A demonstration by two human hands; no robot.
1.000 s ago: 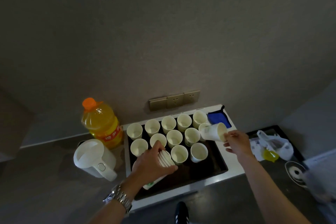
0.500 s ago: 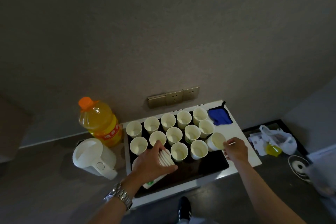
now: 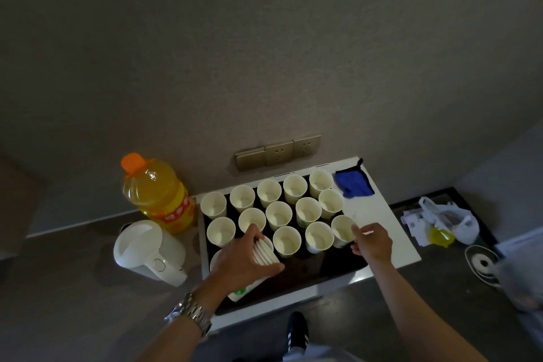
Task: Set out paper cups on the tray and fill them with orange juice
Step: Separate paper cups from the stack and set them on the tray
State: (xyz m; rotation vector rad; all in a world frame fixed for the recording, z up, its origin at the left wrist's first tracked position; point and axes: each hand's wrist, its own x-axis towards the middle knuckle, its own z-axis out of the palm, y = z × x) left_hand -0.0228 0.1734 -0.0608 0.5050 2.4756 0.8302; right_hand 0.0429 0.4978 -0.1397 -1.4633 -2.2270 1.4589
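A dark tray (image 3: 329,269) with a white rim lies on the counter below the wall sockets. Several white paper cups (image 3: 277,214) stand upright on it in rows. My left hand (image 3: 244,258) grips a sideways stack of nested cups (image 3: 264,253) over the tray's front left. My right hand (image 3: 371,241) holds a single cup (image 3: 342,229) that stands at the right end of the front row. A large orange juice bottle (image 3: 160,194) with an orange cap stands left of the tray.
A white kettle (image 3: 147,250) stands in front of the bottle. A blue cloth (image 3: 354,184) lies at the tray's back right corner. A white plastic bag (image 3: 449,220) with papers sits on the right. My shoe (image 3: 296,332) shows below the counter edge.
My right hand carried a tilted cup from the back right down to the front row and set it upright there. The left hand kept hold of the cup stack.
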